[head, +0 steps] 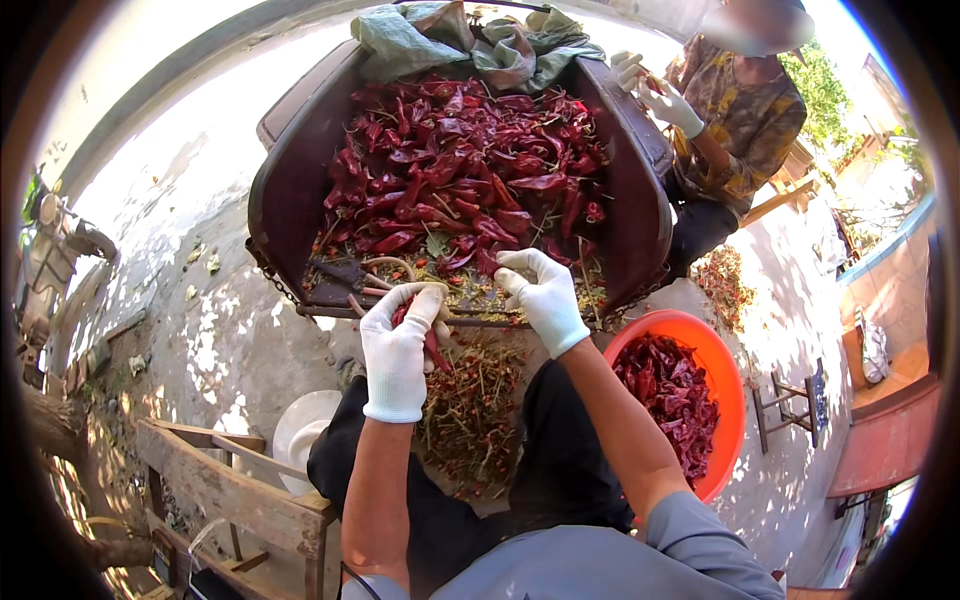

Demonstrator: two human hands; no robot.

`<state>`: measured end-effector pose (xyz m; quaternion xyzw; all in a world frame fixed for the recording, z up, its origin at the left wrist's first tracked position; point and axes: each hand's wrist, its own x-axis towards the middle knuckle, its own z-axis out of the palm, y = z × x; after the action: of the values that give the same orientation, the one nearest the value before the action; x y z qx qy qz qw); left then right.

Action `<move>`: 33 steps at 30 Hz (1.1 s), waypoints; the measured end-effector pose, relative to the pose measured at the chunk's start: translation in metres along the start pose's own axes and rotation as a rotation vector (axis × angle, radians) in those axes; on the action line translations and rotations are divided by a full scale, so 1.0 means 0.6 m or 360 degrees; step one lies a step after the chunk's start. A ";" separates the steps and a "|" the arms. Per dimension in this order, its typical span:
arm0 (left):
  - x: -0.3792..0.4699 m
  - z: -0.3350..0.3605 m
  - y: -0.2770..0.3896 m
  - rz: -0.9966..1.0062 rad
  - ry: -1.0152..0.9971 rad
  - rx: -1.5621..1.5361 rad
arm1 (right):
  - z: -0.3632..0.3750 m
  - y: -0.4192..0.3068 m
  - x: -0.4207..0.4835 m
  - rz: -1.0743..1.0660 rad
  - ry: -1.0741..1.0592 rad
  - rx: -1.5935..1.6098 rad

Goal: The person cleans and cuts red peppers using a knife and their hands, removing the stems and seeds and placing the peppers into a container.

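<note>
My left hand (pixel 397 337), in a white knit glove, is closed around a dried red chili pepper (pixel 435 351) whose lower end sticks out below the fingers. To its right, my gloved right hand (pixel 544 296) reaches over the front edge of the cart bed. Its thumb and index fingertips are at a dark red pepper (pixel 486 262); whether they grip it is unclear. Beyond both hands lies a heap of red chili peppers (pixel 450 165) in the metal cart bed (pixel 637 195). Dark-bladed shears (pixel 341 271) lie at the bed's front left, among seeds and scraps.
An orange basin (pixel 731 420) of red peppers stands at my right. Stems and scraps (pixel 472 420) cover the ground between my legs. A wooden frame (pixel 232 480) is at lower left. Across the cart, a person (pixel 735 127) in white gloves handles something. Green sacks (pixel 517 52) drape the bed's far end.
</note>
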<state>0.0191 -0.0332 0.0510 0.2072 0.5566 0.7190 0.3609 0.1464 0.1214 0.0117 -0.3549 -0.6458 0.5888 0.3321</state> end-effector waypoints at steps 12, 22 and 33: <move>-0.015 0.041 -0.024 -0.0014 -0.0419 0.0298 | 0.009 -0.054 -0.119 -0.1366 0.0426 -0.0984; -0.021 0.038 -0.029 0.0196 -0.0243 0.0342 | 0.009 -0.040 -0.153 -0.0561 0.0186 -0.0025; -0.018 0.042 -0.050 0.0597 -0.0273 0.0399 | 0.018 -0.049 -0.151 -0.0500 0.0251 -0.0386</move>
<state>0.0524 -0.0215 0.0309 0.4105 0.5605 0.6786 0.2384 0.1832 0.0371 0.0389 -0.3323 -0.7312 0.4182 0.4243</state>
